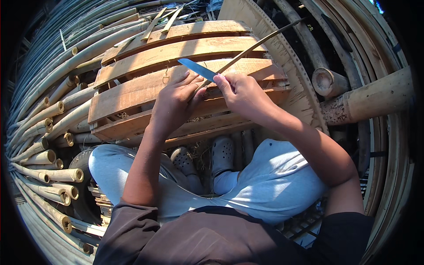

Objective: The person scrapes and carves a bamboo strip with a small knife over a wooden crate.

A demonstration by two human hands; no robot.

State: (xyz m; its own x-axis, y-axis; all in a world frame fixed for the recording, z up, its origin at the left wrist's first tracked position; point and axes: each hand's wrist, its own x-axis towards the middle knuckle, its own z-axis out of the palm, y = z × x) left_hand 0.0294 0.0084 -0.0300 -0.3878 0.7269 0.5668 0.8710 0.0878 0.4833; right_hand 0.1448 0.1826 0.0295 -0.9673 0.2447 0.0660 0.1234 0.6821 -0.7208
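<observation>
My right hand (247, 95) is closed round the handle of a knife, its handle hidden in my fingers. The knife's broad bluish blade (197, 70) points up and to the left, crossing a thin brown stick (265, 41). That stick slants from my left hand (174, 104) toward the far right, its far end in the air. The near end is pinched between the left thumb and fingers, just below the blade. Both hands are over the front slats of a wooden slatted platform (176, 47).
Stacked bamboo poles (57, 176) crowd the left side, cut ends toward me. A curved light-brown board (289, 84) lies right of the platform. Thick bamboo (375, 97) and long planks stand at the far right. My grey clogs (222, 152) are below the platform; thin strips (172, 20) lie behind.
</observation>
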